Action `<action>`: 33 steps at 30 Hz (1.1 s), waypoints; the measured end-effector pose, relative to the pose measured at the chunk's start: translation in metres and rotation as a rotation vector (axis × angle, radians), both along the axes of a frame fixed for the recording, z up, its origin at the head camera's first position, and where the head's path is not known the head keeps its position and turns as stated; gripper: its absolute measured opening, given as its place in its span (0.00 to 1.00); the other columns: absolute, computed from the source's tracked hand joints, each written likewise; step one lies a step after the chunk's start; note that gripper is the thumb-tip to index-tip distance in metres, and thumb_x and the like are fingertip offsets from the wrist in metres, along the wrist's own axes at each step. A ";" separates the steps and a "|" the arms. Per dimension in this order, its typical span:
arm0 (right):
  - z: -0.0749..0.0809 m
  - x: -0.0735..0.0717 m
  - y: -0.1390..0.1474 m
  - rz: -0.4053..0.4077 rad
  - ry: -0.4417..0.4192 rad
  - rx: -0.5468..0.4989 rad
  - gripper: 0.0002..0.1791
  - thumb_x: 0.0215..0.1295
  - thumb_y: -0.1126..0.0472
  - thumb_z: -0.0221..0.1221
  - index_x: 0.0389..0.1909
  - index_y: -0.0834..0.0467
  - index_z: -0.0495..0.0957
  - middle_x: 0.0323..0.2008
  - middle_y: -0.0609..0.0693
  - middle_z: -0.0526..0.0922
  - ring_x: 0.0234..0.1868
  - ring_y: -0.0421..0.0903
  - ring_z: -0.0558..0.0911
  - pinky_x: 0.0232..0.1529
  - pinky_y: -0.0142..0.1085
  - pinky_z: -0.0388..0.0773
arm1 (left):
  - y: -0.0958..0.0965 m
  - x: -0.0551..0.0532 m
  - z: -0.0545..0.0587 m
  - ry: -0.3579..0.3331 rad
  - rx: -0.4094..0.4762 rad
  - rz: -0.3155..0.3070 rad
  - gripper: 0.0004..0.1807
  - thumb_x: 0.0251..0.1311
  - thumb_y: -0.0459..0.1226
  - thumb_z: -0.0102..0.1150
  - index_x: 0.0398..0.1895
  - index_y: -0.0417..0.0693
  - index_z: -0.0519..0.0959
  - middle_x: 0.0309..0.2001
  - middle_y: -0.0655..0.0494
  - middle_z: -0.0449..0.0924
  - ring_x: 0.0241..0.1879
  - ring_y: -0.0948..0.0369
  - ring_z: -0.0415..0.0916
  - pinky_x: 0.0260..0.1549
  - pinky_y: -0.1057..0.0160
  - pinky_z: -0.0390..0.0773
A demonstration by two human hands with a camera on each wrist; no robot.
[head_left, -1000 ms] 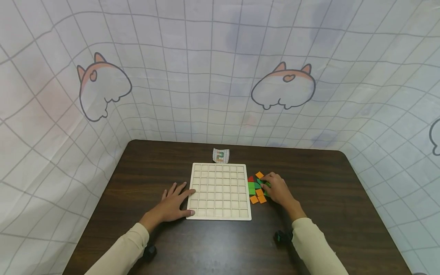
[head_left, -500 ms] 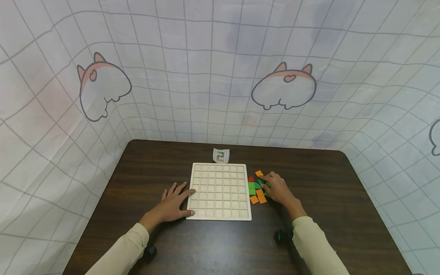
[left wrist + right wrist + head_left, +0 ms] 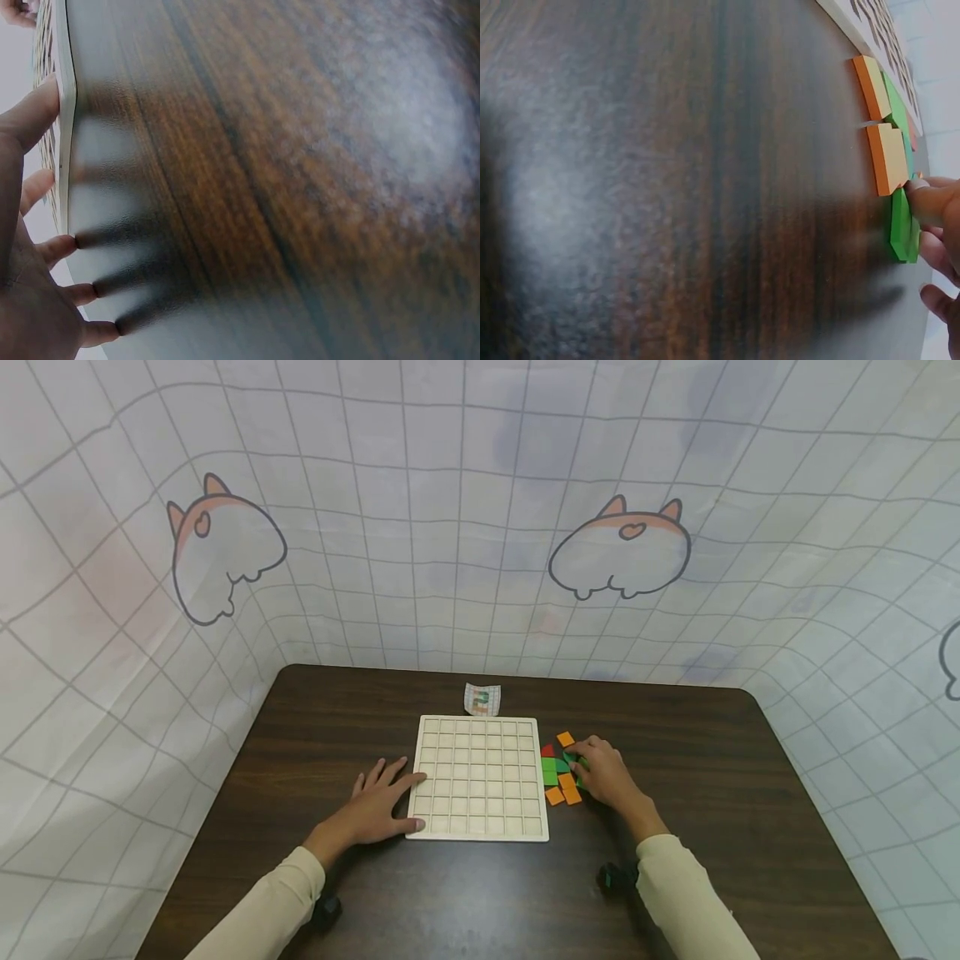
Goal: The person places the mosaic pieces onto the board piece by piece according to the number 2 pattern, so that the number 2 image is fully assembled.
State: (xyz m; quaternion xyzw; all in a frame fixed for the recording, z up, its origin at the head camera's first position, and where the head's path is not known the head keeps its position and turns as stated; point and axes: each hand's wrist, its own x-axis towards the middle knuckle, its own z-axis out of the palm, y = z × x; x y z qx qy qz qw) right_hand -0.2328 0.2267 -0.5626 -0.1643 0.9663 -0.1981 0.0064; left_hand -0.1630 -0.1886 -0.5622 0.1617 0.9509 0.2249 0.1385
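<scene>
A square cream grid board (image 3: 480, 779) lies flat on the table. My left hand (image 3: 371, 810) is spread at its left edge, with thumb and index finger resting on the rim and the other fingertips touching the wood. To the right of the board, my right hand (image 3: 606, 774) bends over a cluster of small coloured tiles, its thumb and index finger pinching a dark green tile (image 3: 568, 757). Light green tiles (image 3: 550, 772), orange tiles (image 3: 566, 781) and a red tile (image 3: 548, 750) lie around it. In the right wrist view, another green tile (image 3: 901, 229) sits beneath the fingers.
Behind the board lies a small printed card (image 3: 482, 700) with a coloured pattern. The dark wood table (image 3: 337, 718) is enclosed by a white grid-patterned curtain (image 3: 420, 527). Black wrist devices (image 3: 617, 878) hang at both sleeves.
The orange tile farthest back has shifted slightly away and to the left, and the dark green tile has turned a little at my right fingertips. My left hand and the board stay still.
</scene>
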 end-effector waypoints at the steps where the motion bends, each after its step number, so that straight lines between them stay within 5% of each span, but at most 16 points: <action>1: 0.000 0.000 0.000 0.002 0.001 0.003 0.17 0.69 0.61 0.64 0.56 0.61 0.81 0.48 0.59 0.79 0.48 0.57 0.77 0.48 0.52 0.73 | 0.000 0.000 0.000 -0.002 0.001 0.001 0.43 0.57 0.62 0.65 0.75 0.64 0.65 0.79 0.43 0.50 0.77 0.32 0.41 0.65 0.22 0.44; 14: -0.008 0.004 -0.001 0.007 0.054 0.008 0.14 0.69 0.62 0.63 0.54 0.59 0.83 0.47 0.57 0.79 0.46 0.54 0.77 0.45 0.51 0.74 | 0.001 0.001 -0.001 -0.005 -0.007 -0.001 0.43 0.57 0.63 0.65 0.75 0.64 0.64 0.79 0.43 0.50 0.77 0.32 0.41 0.65 0.22 0.45; 33: -0.007 0.000 0.001 -0.090 0.013 0.001 0.13 0.69 0.56 0.64 0.48 0.59 0.84 0.41 0.56 0.79 0.40 0.52 0.75 0.44 0.49 0.69 | 0.001 0.000 0.000 -0.003 -0.006 0.002 0.43 0.57 0.62 0.65 0.75 0.64 0.65 0.79 0.43 0.50 0.77 0.32 0.41 0.65 0.22 0.44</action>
